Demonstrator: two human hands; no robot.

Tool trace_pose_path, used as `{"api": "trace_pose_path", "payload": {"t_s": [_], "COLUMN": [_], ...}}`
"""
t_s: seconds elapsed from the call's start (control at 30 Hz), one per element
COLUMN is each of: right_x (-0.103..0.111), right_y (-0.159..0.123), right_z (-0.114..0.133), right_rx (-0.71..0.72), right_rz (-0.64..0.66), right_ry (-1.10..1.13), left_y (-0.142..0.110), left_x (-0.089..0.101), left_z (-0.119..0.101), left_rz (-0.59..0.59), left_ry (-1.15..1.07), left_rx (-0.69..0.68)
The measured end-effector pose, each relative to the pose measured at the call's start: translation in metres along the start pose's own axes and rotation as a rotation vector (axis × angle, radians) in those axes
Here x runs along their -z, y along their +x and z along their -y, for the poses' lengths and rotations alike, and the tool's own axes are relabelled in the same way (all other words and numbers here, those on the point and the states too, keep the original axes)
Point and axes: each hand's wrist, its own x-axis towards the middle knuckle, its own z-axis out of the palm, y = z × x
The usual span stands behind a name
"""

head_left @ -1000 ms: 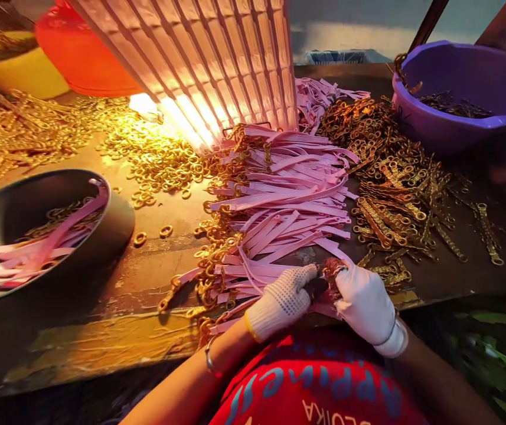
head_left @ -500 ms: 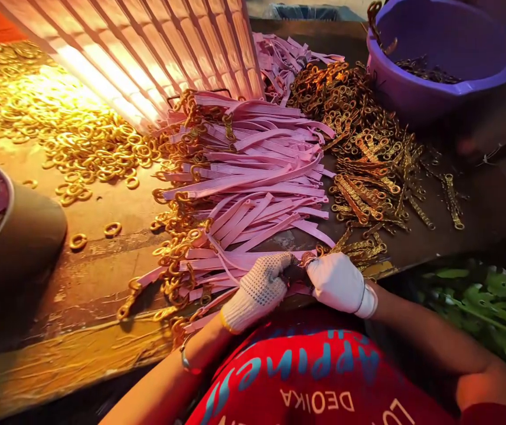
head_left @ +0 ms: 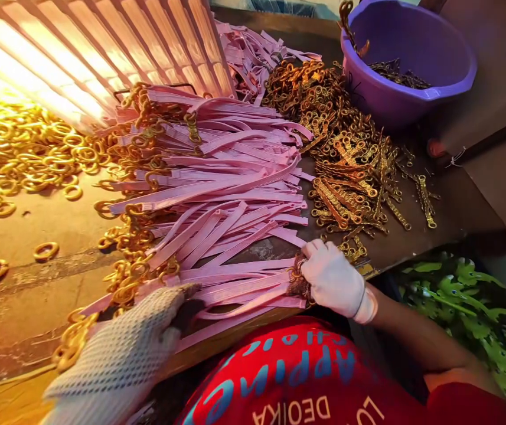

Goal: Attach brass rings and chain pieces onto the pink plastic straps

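My right hand (head_left: 332,282), in a white glove, is closed at the right ends of several pink straps (head_left: 248,286). A bunch of brown metal links (head_left: 297,277) shows at its fingers; how many is hidden. My left hand (head_left: 135,345), in a dotted glove, is at the lower left, its fingers extended and a dark patch between finger and thumb. It lies over the left part of the straps, near gold rings (head_left: 75,339) at their ends. Nothing clearly shows in its grasp. More pink straps (head_left: 235,177) with gold rings lie in a row beyond both hands.
Loose gold rings (head_left: 26,144) are heaped at left by a brightly lit ribbed panel (head_left: 146,47). Gold link bars (head_left: 341,159) are piled at right, below a purple basin (head_left: 412,100). Green leaf-like pieces (head_left: 469,301) lie past the table's near right edge.
My hands were together over the near straps; my left hand has moved off to the left, along them. My right hand stays at the right ends. The view has shifted right.
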Motion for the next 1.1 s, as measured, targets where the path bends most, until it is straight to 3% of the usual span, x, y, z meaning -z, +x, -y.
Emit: {"api": "trace_pose_path", "payload": {"t_s": [0.1, 0.17, 0.27, 0.37, 0.43, 0.53, 0.63, 0.7, 0.77, 0.87, 0.97, 1.03, 1.1], "right_x": [0.018, 0.023, 0.015, 0.003, -0.002, -0.002, 0.003, 0.009, 0.015, 0.019, 0.017, 0.012, 0.007], "right_y": [0.023, 0.05, 0.093, 0.118, 0.12, 0.112, 0.1, 0.09, 0.077, 0.057, 0.044, 0.04, 0.038], "right_z": [-0.032, -0.059, -0.09, -0.102, -0.107, -0.118, -0.124, -0.115, -0.093, -0.045, -0.002, 0.017, 0.027], "right_rx": [-0.13, -0.316, -0.511, -0.524, -0.515, -0.525, -0.374, -0.253, -0.162, -0.039, 0.004, 0.006, 0.009], "right_rz": [-0.144, -0.227, -0.231, -0.204, -0.19, -0.204, -0.455, -0.698, -0.755, -0.486, -0.261, -0.205, -0.237], "right_ry": [0.006, -0.053, -0.141, -0.099, -0.063, -0.009, 0.193, 0.422, 0.696, 0.931, 0.848, 0.823, 0.847], "left_y": [-0.011, -0.005, 0.015, 0.034, 0.039, 0.039, 0.038, 0.038, 0.036, 0.032, 0.027, 0.024, 0.021], "left_x": [0.0, 0.0, -0.002, -0.01, -0.018, -0.032, -0.047, -0.054, -0.057, -0.055, -0.053, -0.055, -0.058], "left_z": [-0.021, -0.044, -0.075, -0.087, -0.087, -0.081, -0.074, -0.07, -0.071, -0.081, -0.097, -0.105, -0.107], "left_rz": [-0.133, -0.108, 0.214, 0.501, 0.529, 0.456, 0.357, 0.294, 0.281, 0.217, 0.075, 0.029, 0.052], "left_ry": [-0.05, -0.346, -1.121, -1.496, -1.587, -1.567, -1.453, -1.352, -1.242, -1.17, -1.174, -1.218, -1.263], "left_rx": [0.153, 0.354, 0.541, 0.57, 0.553, 0.501, 0.367, 0.256, 0.187, 0.183, 0.202, 0.194, 0.179]}}
